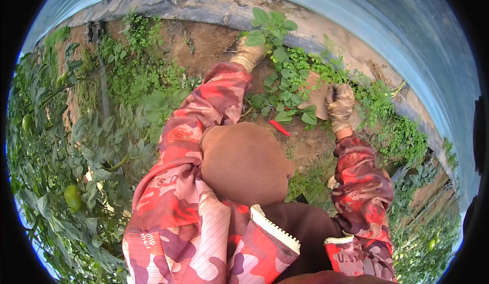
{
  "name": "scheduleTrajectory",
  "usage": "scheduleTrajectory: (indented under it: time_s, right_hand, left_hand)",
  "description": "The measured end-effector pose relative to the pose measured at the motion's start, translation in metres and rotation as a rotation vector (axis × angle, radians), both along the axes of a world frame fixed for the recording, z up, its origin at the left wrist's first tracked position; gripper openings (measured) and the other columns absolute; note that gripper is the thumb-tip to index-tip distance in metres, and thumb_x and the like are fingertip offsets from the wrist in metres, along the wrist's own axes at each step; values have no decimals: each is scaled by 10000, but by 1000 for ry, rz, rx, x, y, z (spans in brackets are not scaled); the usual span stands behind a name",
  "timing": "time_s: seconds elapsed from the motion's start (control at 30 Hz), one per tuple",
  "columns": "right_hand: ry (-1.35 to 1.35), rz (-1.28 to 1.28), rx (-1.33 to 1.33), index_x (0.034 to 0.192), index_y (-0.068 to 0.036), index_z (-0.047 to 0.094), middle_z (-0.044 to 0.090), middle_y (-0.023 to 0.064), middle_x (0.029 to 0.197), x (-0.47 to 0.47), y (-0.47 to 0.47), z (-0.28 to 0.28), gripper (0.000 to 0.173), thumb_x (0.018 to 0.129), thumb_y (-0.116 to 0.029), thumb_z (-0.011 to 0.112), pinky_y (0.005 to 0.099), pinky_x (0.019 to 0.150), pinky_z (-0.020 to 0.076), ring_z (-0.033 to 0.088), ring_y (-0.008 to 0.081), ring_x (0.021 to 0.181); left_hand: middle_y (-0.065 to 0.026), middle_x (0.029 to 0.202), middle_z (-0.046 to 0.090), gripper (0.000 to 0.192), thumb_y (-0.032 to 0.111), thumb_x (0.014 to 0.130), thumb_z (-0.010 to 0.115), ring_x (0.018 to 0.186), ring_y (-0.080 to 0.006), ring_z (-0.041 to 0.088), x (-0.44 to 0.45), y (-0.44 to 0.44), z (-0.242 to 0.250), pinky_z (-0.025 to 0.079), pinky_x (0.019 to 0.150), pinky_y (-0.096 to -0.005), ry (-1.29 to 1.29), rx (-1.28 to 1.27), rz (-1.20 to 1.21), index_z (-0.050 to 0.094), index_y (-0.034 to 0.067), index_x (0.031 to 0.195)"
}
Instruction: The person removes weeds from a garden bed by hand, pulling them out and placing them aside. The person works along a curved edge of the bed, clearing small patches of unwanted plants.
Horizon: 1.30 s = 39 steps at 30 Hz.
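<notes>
My left hand [250,52], in a soiled tan glove, reaches to the base of a broad-leaved green plant [272,27] near the plastic-covered edge. Leaves and blur hide its fingers, so whether they grip the stem cannot be told. My right hand [340,103], in a dirty glove, is curled into a fist low over the ground, with nothing visible in it. Between the hands grow low leafy weeds [286,89]. Beside them a narrow red object [279,128] lies on the soil, partly under leaves. A flat tan patch [316,96], soil or an object, borders the right hand.
Tomato plants [72,161] with green fruit stand close on the left. My bent knee [246,163] in brown cloth fills the middle. Bluish plastic sheeting [412,54] curves beyond a soil-covered strip of film [198,5]. More weeds [405,142] grow at the right.
</notes>
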State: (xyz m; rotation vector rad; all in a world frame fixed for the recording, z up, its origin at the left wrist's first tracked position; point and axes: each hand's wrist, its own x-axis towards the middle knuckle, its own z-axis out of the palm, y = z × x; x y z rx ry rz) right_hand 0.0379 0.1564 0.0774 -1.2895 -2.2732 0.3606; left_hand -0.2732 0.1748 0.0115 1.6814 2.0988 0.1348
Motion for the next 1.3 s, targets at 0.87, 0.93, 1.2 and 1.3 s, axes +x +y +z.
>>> scheduleTrajectory:
  time_s: [0.87,0.93,1.2,1.3]
  right_hand:
    - [-9,3,8,784,-61,535,524,113,742,5,1,-8,88,754,-122,592,422,673,436,532,314,734]
    - [-12,0,20,785,-60,537,522,113,740,4,1,-8,87,755,-122,590,422,670,435,533,314,734]
    - [-31,6,14,772,-64,521,514,107,723,4,1,-7,93,759,-125,590,423,661,430,528,310,724]
    - [-43,0,16,770,-66,514,511,107,719,3,1,-5,96,760,-123,590,421,659,430,525,310,718]
  left_hand:
    - [-170,1043,624,457,338,730,683,964,-306,601,-45,-126,76,480,815,-397,22,-116,186,600,96,1109]
    - [-121,968,601,430,318,718,710,900,-309,593,-40,-90,63,484,779,-386,2,248,215,612,98,1074]
    - [-94,925,574,471,197,566,830,821,-245,574,-43,-49,9,488,733,-328,-174,550,339,630,73,974]
    - [-95,923,574,478,212,563,830,831,-251,568,-40,-56,7,480,744,-337,-104,611,247,633,73,976]
